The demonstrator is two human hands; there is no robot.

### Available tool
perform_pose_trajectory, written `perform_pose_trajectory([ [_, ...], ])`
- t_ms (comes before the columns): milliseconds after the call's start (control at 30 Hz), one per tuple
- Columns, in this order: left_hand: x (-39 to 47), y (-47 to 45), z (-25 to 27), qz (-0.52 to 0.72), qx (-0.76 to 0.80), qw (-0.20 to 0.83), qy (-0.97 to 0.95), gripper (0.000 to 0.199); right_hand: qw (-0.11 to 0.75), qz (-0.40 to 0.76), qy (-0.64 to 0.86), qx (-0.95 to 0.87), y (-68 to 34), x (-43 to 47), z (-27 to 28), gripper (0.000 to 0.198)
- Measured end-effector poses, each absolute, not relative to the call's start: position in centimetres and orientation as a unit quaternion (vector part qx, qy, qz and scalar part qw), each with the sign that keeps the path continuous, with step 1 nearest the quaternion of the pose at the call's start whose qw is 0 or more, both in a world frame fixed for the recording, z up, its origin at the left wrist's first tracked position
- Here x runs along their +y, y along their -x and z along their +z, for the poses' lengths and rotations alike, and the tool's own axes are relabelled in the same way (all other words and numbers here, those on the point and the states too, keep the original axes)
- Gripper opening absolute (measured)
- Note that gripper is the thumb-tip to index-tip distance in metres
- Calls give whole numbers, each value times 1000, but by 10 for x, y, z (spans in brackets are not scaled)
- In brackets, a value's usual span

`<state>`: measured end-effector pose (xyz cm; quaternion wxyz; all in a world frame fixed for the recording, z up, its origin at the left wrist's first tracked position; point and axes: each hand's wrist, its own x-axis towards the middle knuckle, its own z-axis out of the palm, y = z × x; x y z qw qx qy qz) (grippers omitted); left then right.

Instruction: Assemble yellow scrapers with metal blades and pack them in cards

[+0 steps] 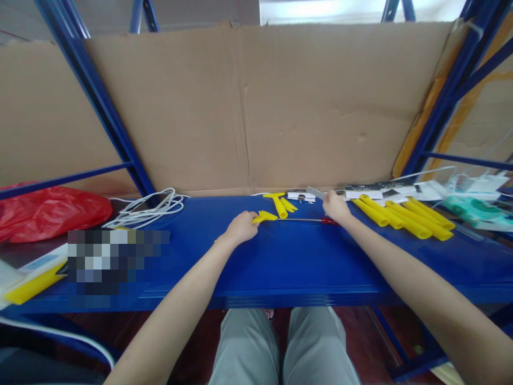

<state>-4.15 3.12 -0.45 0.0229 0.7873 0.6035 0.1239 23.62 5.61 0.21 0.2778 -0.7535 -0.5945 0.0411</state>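
Note:
My left hand (243,228) is closed on a small yellow plastic piece (265,216) just above the blue shelf (248,267). My right hand (335,206) grips a flat grey strip (316,193) that points up and to the left. Right below that hand is a screwdriver (328,221) with a red handle, its thin shaft reaching left to the yellow piece. Whether the shaft touches the piece I cannot tell. Behind my left hand lie more yellow plastic parts (280,205), one shaped like a T. A small white box (301,197) stands near them.
Several yellow tubes (409,219) lie at the right, before white and black packaging (377,191). At the left are a coiled white cable (154,208), a red plastic bag (56,211) and a yellow-ended item (36,283). Cardboard (280,107) closes the back between blue posts.

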Motion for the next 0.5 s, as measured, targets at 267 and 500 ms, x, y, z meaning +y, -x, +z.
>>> perform_pose_trajectory([
  [267,33,42,-6,132,598,16,-790,36,209,-11,759,-616,-235,56,-9,34],
  [500,31,40,-5,129,590,12,-797,38,164,-21,740,-652,-271,61,-7,33],
])
